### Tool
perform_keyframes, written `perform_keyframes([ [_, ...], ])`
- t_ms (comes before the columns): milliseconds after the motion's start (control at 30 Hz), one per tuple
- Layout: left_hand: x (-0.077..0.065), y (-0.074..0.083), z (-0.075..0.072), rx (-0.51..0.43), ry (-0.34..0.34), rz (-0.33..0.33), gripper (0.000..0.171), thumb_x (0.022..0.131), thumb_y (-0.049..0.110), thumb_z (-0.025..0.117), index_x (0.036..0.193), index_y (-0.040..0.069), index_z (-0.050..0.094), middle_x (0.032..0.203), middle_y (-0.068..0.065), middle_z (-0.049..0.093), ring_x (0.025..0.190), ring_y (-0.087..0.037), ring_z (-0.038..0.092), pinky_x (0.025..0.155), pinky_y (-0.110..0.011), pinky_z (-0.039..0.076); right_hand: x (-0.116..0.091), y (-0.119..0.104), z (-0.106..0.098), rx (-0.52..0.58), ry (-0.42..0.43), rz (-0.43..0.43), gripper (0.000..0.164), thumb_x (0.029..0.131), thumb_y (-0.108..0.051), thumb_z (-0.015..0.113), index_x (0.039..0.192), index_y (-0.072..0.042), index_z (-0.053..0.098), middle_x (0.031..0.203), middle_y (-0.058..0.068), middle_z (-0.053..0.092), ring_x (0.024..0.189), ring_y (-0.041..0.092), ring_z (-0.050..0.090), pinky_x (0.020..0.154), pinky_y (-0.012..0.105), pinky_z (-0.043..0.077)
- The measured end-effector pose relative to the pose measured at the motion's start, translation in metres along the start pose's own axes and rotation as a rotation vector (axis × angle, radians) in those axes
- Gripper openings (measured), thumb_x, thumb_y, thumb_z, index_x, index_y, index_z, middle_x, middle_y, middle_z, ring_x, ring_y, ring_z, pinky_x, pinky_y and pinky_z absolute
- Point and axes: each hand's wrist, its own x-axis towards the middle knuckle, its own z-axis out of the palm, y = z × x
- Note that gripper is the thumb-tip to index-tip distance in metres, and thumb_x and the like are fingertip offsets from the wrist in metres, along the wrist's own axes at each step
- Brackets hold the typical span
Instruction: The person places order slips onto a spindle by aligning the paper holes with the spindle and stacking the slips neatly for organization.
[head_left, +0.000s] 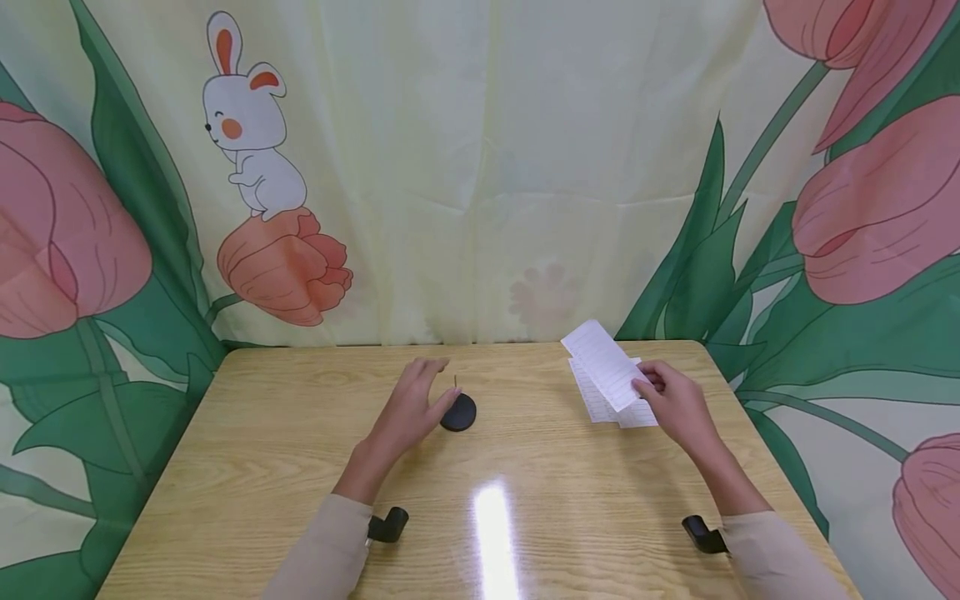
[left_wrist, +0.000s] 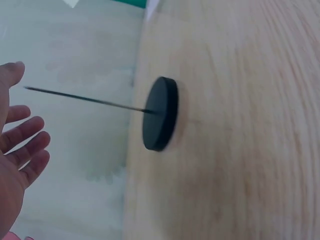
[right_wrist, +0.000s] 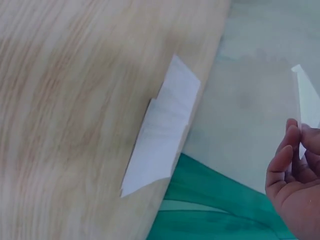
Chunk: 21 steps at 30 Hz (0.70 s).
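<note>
On the table stands a receipt spike with a round black base [head_left: 459, 412] and a thin upright metal pin [left_wrist: 85, 97]. Beside it, my left hand [head_left: 408, 406] hovers with fingers spread and relaxed, holding nothing; in the left wrist view the hand [left_wrist: 20, 145] is near the pin's tip. My right hand [head_left: 675, 404] pinches a white printed paper slip [head_left: 603, 362] by its lower right edge, thumb against fingers. Below that slip, more paper slips [head_left: 591, 400] lie overlapping on the table; the right wrist view shows these slips [right_wrist: 160, 135] near the table's far edge.
The wooden table [head_left: 300, 433] ends at a curtain [head_left: 450, 167] printed with tulips and a rabbit. A black wrist mount [head_left: 388, 525] sits at the left sleeve, another black mount [head_left: 703, 535] at the right. Light glares off the table's front middle.
</note>
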Motion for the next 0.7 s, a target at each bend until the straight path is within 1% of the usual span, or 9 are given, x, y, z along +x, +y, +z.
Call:
perform_keyframes([
  [133, 0.004, 0.013, -0.003, -0.021, 0.061, 0.047, 0.045, 0.1, 0.027, 0.07, 0.137, 0.004, 0.062, 0.126, -0.013, 0.063, 0.119, -0.029, 0.06, 0.097, -0.046, 0.055, 0.001, -0.012, 0.0, 0.01, 0.004, -0.031, 0.031, 0.101, -0.013, 0.067, 0.127, 0.003, 0.064, 0.111, 0.022, 0.071, 0.097, 0.031, 0.067, 0.082, 0.035, 0.059],
  [200, 0.006, 0.02, -0.004, -0.037, 0.083, 0.074, 0.042, 0.1, 0.025, 0.07, 0.136, 0.003, 0.063, 0.124, -0.013, 0.064, 0.117, -0.029, 0.062, 0.096, -0.045, 0.055, 0.001, -0.017, 0.0, 0.021, 0.002, -0.047, 0.031, 0.101, -0.013, 0.068, 0.127, 0.004, 0.064, 0.111, 0.022, 0.071, 0.097, 0.031, 0.068, 0.082, 0.033, 0.059],
  [333, 0.012, 0.032, -0.006, -0.076, 0.12, 0.117, 0.039, 0.101, 0.023, 0.069, 0.134, 0.004, 0.065, 0.122, -0.012, 0.066, 0.114, -0.026, 0.063, 0.093, -0.044, 0.056, 0.001, -0.026, 0.001, 0.039, 0.003, -0.086, 0.03, 0.1, -0.012, 0.069, 0.126, 0.003, 0.066, 0.109, 0.02, 0.073, 0.096, 0.03, 0.069, 0.078, 0.02, 0.056],
  [433, 0.02, 0.04, -0.007, -0.102, 0.137, 0.134, 0.036, 0.101, 0.022, 0.069, 0.132, 0.005, 0.066, 0.121, -0.011, 0.067, 0.112, -0.025, 0.064, 0.093, -0.042, 0.056, 0.002, -0.033, 0.002, 0.058, 0.006, -0.124, 0.028, 0.099, -0.01, 0.069, 0.124, 0.002, 0.068, 0.107, 0.019, 0.074, 0.093, 0.028, 0.07, 0.074, 0.012, 0.05],
  [567, 0.03, 0.049, -0.009, -0.12, 0.143, 0.138, 0.033, 0.101, 0.021, 0.069, 0.129, 0.004, 0.067, 0.117, -0.01, 0.069, 0.11, -0.025, 0.066, 0.092, -0.041, 0.057, 0.002, -0.043, 0.005, 0.089, -0.007, -0.167, 0.025, 0.098, -0.007, 0.07, 0.121, 0.003, 0.069, 0.103, 0.017, 0.074, 0.088, 0.026, 0.069, 0.071, 0.012, 0.05],
  [700, 0.036, 0.054, -0.009, -0.129, 0.15, 0.149, 0.031, 0.1, 0.018, 0.07, 0.126, 0.002, 0.069, 0.113, -0.013, 0.071, 0.107, -0.026, 0.068, 0.091, -0.042, 0.057, 0.001, -0.053, 0.01, 0.108, -0.03, -0.183, 0.024, 0.097, -0.006, 0.071, 0.12, 0.001, 0.069, 0.102, 0.015, 0.075, 0.086, 0.023, 0.068, 0.071, 0.015, 0.052],
])
